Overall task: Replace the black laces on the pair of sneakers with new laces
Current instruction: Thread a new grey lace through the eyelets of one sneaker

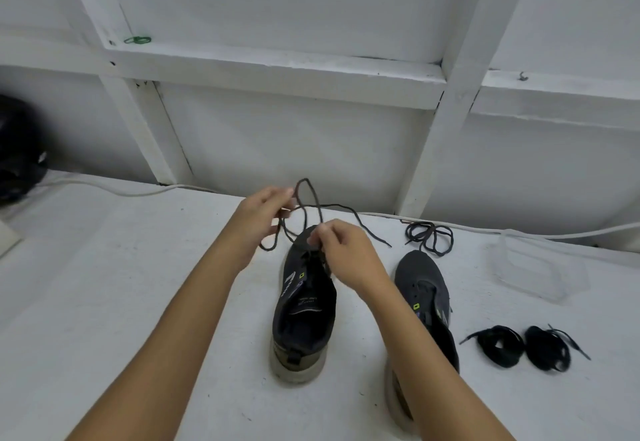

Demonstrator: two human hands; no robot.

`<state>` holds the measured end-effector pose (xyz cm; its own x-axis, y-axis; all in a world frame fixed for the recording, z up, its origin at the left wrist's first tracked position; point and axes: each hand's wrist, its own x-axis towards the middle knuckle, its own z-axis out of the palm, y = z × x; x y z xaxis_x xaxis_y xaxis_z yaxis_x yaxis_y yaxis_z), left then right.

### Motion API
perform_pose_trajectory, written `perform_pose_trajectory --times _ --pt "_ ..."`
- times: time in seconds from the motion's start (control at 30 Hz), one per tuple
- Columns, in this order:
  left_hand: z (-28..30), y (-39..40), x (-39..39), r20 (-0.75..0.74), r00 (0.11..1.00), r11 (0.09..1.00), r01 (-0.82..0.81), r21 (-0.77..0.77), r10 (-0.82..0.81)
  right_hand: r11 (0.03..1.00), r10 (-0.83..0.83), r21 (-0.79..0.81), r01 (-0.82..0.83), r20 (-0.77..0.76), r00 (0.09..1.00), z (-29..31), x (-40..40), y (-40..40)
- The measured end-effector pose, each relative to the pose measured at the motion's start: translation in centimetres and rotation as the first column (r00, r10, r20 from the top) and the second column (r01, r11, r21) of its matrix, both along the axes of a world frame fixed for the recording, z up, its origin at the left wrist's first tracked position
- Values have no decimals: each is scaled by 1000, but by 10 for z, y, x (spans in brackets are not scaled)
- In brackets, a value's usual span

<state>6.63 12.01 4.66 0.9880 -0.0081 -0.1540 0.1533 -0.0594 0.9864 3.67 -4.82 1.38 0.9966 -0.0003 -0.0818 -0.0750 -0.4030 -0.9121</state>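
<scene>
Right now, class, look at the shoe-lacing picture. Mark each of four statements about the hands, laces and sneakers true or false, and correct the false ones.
1. Both hands, left hand and right hand, pinch the grey lace. True.
2. The lace is being worked at the right sneaker. False: it is at the left sneaker.
3. Two black lace bundles lie right of the sneakers. True.
4. The clear plastic box holds a coiled lace. False: the loose grey lace lies on the table beside it.
</scene>
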Motion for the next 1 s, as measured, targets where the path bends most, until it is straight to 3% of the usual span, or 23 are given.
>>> perform_pose_trajectory --times 0.07,0.17,0.33,0.43,0.5,0.6,0.67,0.73,0.8,0.87,1.0 --pt "-26 5 5 28 974 914 -219 340 223 978 -120 158 136 -108 987 -1 5 -4" --pt "-51 4 -2 108 927 791 -364 491 360 886 -226 338 317 -282 932 -6 6 -13" --pt "-60 -19 -8 -80 988 822 -67 566 135 836 -232 395 381 -374 898 -7 7 -16" --pt "-62 -28 -4 -135 980 795 -37 606 148 847 -231 378 373 -370 900 -7 10 -13" --pt "-62 -29 0 -156 975 802 -37 596 161 858 -237 362 366 -354 905 -7 11 -11" --pt "-56 -28 3 -231 964 930 -42 364 134 877 -247 327 353 -323 914 -11 13 -10" --pt "-50 -26 4 -252 965 978 -26 206 79 930 -217 229 287 -288 933 -14 14 -8" --pt "-41 -24 3 -183 983 990 1 143 26 985 -128 82 152 -242 962 -15 13 -5" --pt "-34 -21 2 -74 997 989 42 143 -31 999 10 -30 -16 -194 981 -11 11 -2" --pt "-31 -19 3 16 996 983 81 166 -85 989 135 -29 -142 -173 976 -8 10 1" --pt "-32 -11 3 33 980 947 183 264 -198 983 179 -26 -184 -141 974 -8 11 -1"
